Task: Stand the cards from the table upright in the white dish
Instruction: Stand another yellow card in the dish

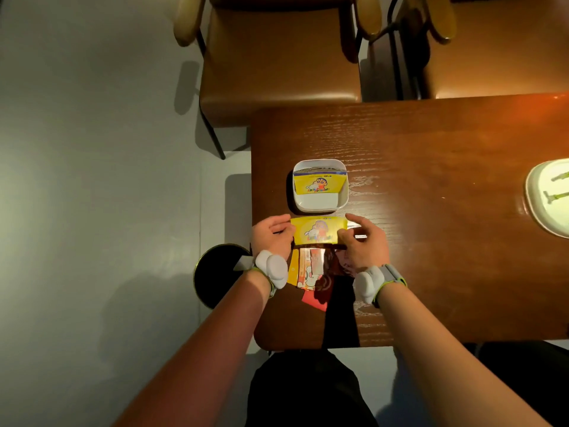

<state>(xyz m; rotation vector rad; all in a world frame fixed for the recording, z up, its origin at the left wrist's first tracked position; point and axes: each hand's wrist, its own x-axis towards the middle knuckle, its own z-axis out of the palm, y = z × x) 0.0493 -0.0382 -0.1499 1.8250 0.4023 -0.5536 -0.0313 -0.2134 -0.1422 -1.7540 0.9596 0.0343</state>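
Observation:
A square white dish [320, 202] sits on the brown wooden table [431, 272], with several cards standing upright against its far wall; the front one is a yellow cartoon card [318, 184]. Just in front of the dish, both hands hold another yellow cartoon card [317, 231] by its ends. My left hand [271, 237] grips its left edge, and my right hand [365, 245] grips its right edge. Below that card, a loose pile of cards [311, 271] in yellow, white and red lies flat on the table between my wrists.
A white oval plate [545, 198] holding green-handled items sits at the table's right edge. Two brown cushioned chairs [277, 63] stand beyond the table. A round black stool [218, 272] is by the table's left edge, under my left wrist.

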